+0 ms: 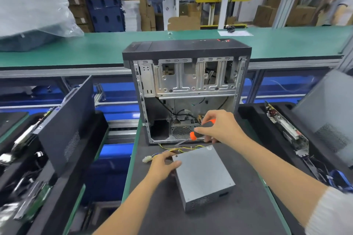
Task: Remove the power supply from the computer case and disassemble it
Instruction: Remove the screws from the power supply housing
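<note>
Power supply [203,176]: laid flat on the dark mat [238,215], out of and just in front of the open computer case [186,89]; its wire bundle [172,149] is trailed toward the case.
Left hand [164,167]: the supply's far left corner is grasped, thumb on top.
Right hand [219,127]: an orange-and-black screwdriver [200,130] is gripped by curled fingers, just above the case's lower edge.

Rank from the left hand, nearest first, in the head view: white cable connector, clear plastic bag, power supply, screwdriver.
1. power supply: under the left hand.
2. white cable connector: just left of it.
3. screwdriver: in the right hand, beyond.
4. clear plastic bag: far bench, left.
</note>
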The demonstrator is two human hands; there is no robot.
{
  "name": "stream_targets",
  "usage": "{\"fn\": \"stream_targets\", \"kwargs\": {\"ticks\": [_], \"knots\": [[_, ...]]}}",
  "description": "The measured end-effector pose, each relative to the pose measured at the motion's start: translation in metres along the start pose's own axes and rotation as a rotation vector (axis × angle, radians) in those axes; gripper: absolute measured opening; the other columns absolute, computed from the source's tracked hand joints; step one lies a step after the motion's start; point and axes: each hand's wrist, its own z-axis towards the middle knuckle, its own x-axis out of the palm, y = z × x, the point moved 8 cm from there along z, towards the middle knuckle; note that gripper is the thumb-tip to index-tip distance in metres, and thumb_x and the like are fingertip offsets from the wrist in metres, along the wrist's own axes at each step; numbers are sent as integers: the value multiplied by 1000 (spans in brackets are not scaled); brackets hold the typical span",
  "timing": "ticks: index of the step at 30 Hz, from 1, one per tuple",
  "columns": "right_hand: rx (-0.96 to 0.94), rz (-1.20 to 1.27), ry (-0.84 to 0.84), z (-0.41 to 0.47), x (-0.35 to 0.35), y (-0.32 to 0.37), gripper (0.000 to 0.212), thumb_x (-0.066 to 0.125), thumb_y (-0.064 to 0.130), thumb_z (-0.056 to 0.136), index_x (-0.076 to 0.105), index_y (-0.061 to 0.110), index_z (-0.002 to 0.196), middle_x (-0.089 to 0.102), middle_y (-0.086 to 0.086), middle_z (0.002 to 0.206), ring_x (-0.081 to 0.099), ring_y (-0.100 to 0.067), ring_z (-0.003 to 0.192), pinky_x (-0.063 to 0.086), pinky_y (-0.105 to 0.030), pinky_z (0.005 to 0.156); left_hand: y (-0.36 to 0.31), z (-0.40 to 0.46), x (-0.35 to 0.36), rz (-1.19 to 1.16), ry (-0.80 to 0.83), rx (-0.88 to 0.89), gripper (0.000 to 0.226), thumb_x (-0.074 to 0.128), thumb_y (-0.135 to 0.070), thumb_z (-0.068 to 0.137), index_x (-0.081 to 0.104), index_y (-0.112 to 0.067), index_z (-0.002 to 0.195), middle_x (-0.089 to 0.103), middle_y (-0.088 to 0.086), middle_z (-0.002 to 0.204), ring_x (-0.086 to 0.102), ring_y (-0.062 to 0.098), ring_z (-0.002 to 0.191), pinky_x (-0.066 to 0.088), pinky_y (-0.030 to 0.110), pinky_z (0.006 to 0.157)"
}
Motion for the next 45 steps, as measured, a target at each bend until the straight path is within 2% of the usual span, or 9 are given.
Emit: {"fn": "stream_targets", "kwargs": {"ticks": [5, 11, 18, 22, 27, 33, 38, 41, 45], "knots": [[-105, -215, 68, 13, 13, 23, 17, 74, 28, 78, 61, 16, 77, 61, 4, 43, 63, -6, 43, 48, -19, 50, 3, -1, 1, -60, 5, -27, 30, 69, -10, 90, 63, -4, 119, 68, 17, 107, 62, 28, 75, 57, 41, 70], [-116, -313, 117, 22, 23, 30, 17, 75, 25, 78, 63, 14, 79, 61, 2, 60, 64, -9, 43, 55, -23, 53, 7, 2, 1, -98, 8, -30, 32, 69, -9, 90, 61, -4, 120, 65, 16, 105, 60, 29, 76, 56, 48, 78], [-129, -337, 122, 26, 23, 37, 18, 75, 23, 78, 60, 14, 78, 63, -1, 70, 65, -11, 45, 56, -27, 51, 4, 3, 3, -79, 44, -22, 27, 66, -11, 92, 58, -13, 117, 65, 13, 107, 63, 26, 78, 56, 38, 76], [-133, -349, 138, 28, 24, 38, 18, 74, 23, 78, 59, 12, 78, 65, -4, 69, 66, -13, 46, 57, -28, 52, 4, 4, 2, -51, 59, -7, 34, 64, -8, 93, 58, -4, 126, 67, 21, 111, 67, 26, 93, 56, 35, 87], [-135, -368, 141, 30, 25, 38, 19, 74, 23, 77, 60, 12, 82, 65, -5, 76, 66, -13, 45, 57, -29, 51, 4, 7, 4, -60, 79, 1, 33, 63, -5, 93, 57, -2, 125, 62, 10, 88, 61, 12, 75, 54, 20, 72], [-132, -372, 128, 32, 26, 36, 20, 74, 27, 78, 58, 16, 81, 64, -2, 74, 65, -11, 44, 59, -31, 52, 4, 14, 2, -11, 57, 38, 30, 64, -8, 92, 62, -7, 122, 56, 11, 88, 53, 19, 79, 50, 28, 78], [-132, -379, 133, 31, 27, 35, 20, 74, 27, 79, 58, 16, 83, 65, -4, 77, 66, -11, 48, 57, -26, 52, 3, 18, 2, 21, 47, 66, 30, 65, -9, 92, 64, -10, 121, 66, 21, 106, 54, 18, 85, 51, 41, 93], [-131, -372, 135, 29, 26, 36, 20, 74, 26, 80, 57, 17, 80, 64, -4, 76, 66, -11, 48, 53, -22, 47, 4, 17, 2, 38, 37, 55, 32, 66, -13, 92, 63, -13, 124, 67, 18, 113, 56, 16, 88, 51, 36, 93], [-143, -363, 127, 30, 24, 41, 21, 74, 27, 80, 56, 17, 77, 63, -2, 76, 64, -8, 42, 45, -17, 40, 6, 17, 3, -15, 50, 61, 32, 63, -10, 93, 62, -10, 126, 66, 4, 99, 59, 12, 86, 52, 21, 84]]}}
